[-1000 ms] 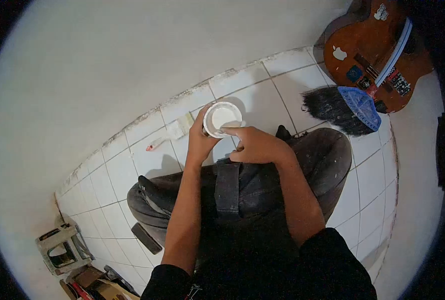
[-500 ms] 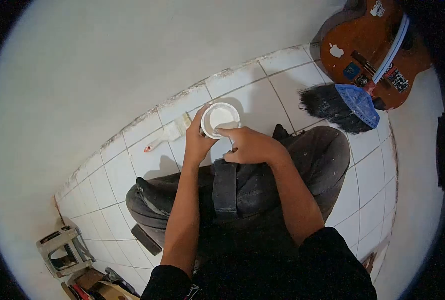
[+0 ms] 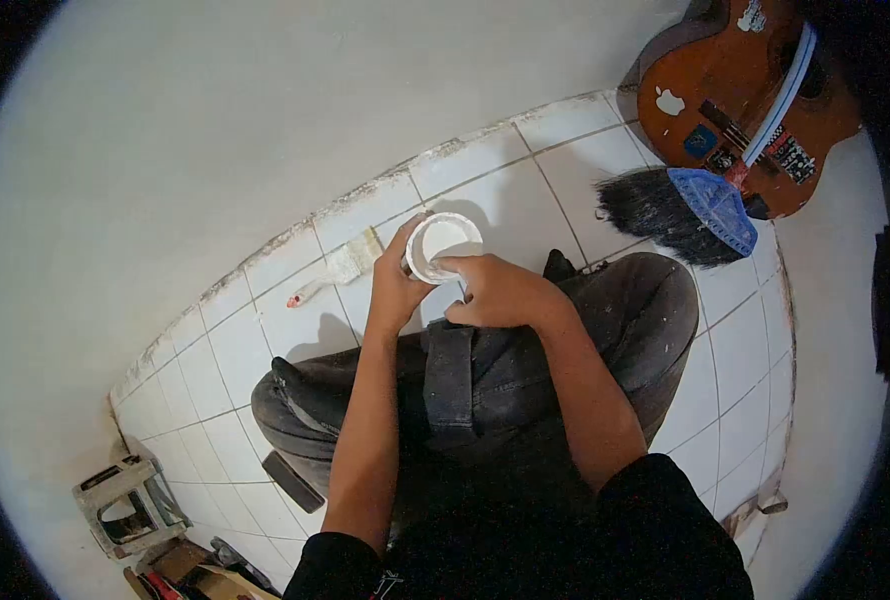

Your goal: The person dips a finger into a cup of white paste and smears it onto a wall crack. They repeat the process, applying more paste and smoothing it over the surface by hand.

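Note:
My left hand (image 3: pixel 402 277) grips the side of a small round white tub (image 3: pixel 412 243), its fingers wrapped round the outer wall. White material, which looks like paint, lies inside the tub. My right hand (image 3: pixel 500 288) reaches in from the right, one finger stretched over the near rim into the tub. Another digit of that hand is held lower and apart. I see nothing in its grasp. On the tiles left of the tub lies a flat paintbrush (image 3: pixel 350 261) with pale bristles and a white-smeared handle with a red end.
A broom with black bristles (image 3: pixel 655 212) and blue head leans by a stickered guitar (image 3: pixel 700 105) at upper right. A dark phone-like slab (image 3: pixel 293 482) lies beside my left knee. A worn stool (image 3: pixel 130 505) and a box of items sit at lower left; the wall (image 3: pixel 265 130) rises ahead.
The tub has tipped slightly and shifted a little towards me in my left hand. My right finger stays inside its rim. A brownish object at lower right shows more.

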A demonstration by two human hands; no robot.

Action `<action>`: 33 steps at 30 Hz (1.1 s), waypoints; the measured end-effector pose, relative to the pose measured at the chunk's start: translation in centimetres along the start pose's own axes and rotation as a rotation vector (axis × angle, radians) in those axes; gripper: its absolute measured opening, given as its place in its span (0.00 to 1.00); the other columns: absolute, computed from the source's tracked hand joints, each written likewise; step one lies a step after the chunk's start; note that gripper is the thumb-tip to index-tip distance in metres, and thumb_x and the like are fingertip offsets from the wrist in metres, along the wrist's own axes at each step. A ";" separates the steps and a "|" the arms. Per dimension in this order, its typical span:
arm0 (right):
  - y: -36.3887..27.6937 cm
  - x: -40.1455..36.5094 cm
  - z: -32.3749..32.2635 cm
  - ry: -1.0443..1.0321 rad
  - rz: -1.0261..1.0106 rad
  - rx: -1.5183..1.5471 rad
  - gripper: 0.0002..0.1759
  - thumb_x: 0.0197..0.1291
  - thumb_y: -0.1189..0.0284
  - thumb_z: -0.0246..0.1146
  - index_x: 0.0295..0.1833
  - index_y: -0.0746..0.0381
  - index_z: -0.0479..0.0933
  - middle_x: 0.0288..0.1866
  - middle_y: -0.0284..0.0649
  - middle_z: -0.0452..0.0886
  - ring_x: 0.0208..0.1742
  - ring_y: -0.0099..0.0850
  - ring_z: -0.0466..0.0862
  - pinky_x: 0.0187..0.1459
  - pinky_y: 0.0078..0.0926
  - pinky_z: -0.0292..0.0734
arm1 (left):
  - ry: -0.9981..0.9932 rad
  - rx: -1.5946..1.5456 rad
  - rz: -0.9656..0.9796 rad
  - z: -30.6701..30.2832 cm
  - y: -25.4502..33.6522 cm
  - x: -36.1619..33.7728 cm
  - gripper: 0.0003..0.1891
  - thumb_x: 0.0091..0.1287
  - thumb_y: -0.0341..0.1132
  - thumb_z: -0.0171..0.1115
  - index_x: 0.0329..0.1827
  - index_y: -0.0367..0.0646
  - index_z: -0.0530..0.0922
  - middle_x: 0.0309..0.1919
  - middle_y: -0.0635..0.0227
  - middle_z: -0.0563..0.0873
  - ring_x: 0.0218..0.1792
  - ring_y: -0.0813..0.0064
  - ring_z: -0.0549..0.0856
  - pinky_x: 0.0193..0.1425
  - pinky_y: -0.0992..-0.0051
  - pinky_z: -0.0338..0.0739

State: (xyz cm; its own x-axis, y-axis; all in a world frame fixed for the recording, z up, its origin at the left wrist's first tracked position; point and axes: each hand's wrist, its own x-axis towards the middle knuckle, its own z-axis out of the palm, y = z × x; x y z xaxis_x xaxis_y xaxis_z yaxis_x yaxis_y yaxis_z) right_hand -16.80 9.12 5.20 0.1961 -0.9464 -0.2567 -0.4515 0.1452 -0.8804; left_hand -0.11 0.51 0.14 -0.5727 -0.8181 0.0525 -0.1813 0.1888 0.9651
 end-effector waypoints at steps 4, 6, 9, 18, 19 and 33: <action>0.6 0.2 0.6 0.007 -0.032 -0.024 0.39 0.46 0.65 0.69 0.65 0.71 0.70 0.54 0.64 0.80 0.56 0.53 0.82 0.60 0.41 0.76 | 0.004 0.001 0.015 0.0 0.3 0.0 0.40 0.48 0.22 0.77 0.69 0.41 0.71 0.64 0.60 0.79 0.64 0.69 0.78 0.67 0.68 0.75; 1.0 0.3 1.0 0.081 -0.120 -0.018 0.36 0.48 0.70 0.67 0.65 0.70 0.71 0.39 0.57 0.84 0.36 0.41 0.85 0.43 0.35 0.79 | -0.003 -0.020 -0.019 0.0 0.6 0.0 0.40 0.49 0.22 0.77 0.69 0.41 0.71 0.63 0.60 0.79 0.64 0.69 0.78 0.67 0.68 0.75; 1.5 0.6 1.3 0.081 -0.133 -0.012 0.37 0.47 0.70 0.67 0.66 0.69 0.70 0.40 0.58 0.84 0.38 0.43 0.85 0.44 0.36 0.79 | 0.025 -0.018 0.005 0.1 0.2 -0.1 0.40 0.49 0.21 0.77 0.69 0.40 0.71 0.63 0.60 0.80 0.63 0.70 0.78 0.66 0.69 0.75; 2.3 1.2 1.5 0.102 -0.203 -0.067 0.36 0.46 0.72 0.67 0.64 0.67 0.70 0.39 0.58 0.83 0.37 0.44 0.84 0.42 0.37 0.79 | 0.045 -0.065 0.009 0.1 0.1 -0.3 0.40 0.49 0.21 0.76 0.69 0.38 0.70 0.61 0.60 0.80 0.61 0.70 0.79 0.66 0.70 0.74; 2.2 1.1 1.4 0.102 -0.204 -0.067 0.36 0.46 0.72 0.67 0.64 0.67 0.70 0.39 0.58 0.83 0.37 0.44 0.84 0.42 0.37 0.79 | 0.046 -0.064 0.010 0.2 0.0 -0.3 0.40 0.49 0.21 0.76 0.69 0.38 0.70 0.61 0.60 0.80 0.61 0.70 0.79 0.66 0.70 0.74; -0.9 -0.4 -1.4 0.049 0.049 0.045 0.35 0.46 0.71 0.67 0.63 0.69 0.71 0.27 0.52 0.83 0.27 0.34 0.83 0.36 0.32 0.77 | 0.105 -0.008 0.024 -0.2 -0.2 0.3 0.43 0.48 0.25 0.79 0.70 0.38 0.69 0.60 0.60 0.80 0.61 0.70 0.79 0.66 0.70 0.74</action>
State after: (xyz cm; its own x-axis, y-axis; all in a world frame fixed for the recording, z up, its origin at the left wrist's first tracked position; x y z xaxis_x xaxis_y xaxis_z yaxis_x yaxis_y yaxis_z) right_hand -17.73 8.98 6.66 0.1313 -0.9506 -0.2813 -0.4201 0.2036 -0.8843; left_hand -0.05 0.12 0.05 -0.4898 -0.8659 0.1021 -0.1620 0.2054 0.9652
